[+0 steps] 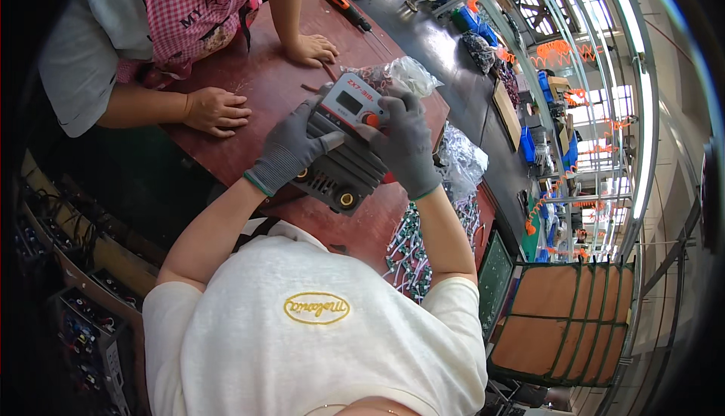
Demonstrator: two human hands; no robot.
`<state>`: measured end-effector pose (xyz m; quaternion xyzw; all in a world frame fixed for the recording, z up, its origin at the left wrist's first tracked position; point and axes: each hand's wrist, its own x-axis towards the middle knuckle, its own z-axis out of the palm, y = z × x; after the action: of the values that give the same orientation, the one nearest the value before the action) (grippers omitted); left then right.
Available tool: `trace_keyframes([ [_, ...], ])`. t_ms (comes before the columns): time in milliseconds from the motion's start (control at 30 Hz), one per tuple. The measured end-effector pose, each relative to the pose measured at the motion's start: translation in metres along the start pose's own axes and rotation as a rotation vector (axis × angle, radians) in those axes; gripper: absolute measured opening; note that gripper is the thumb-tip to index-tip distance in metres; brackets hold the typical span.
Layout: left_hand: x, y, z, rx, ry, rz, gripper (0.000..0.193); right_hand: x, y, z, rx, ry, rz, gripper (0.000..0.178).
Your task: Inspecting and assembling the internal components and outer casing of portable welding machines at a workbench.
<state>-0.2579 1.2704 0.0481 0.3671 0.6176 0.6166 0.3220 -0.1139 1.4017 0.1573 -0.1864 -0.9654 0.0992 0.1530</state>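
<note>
A small dark grey machine (343,171) with a pale front panel, a little display and an orange knob lies on the red-brown worktable (264,91). My left hand (291,148), in a grey glove, grips its left side next to the panel. My right hand (404,140), also gloved, holds the right side, with its thumb beside the orange knob (369,120). Two round sockets show on the machine's near face.
A second person in a checked apron leans on the table's far side, bare hands (215,110) (313,50) flat on it. A clear plastic bag (408,76), an orange-handled screwdriver (347,8), bags of small parts (461,159) and a bundle of wires (408,250) lie around.
</note>
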Motion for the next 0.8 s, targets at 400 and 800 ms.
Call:
trace_keyframes([
  [400, -0.004, 0.009, -0.003, -0.021, -0.020, -0.007, 0.071, -0.002, -0.009, -0.004, -0.041, 0.026, -0.108, 0.035],
  [800, -0.001, 0.008, -0.002, 0.000, -0.031, -0.028, 0.065, 0.001, -0.003, -0.003, -0.038, -0.004, -0.092, 0.033],
])
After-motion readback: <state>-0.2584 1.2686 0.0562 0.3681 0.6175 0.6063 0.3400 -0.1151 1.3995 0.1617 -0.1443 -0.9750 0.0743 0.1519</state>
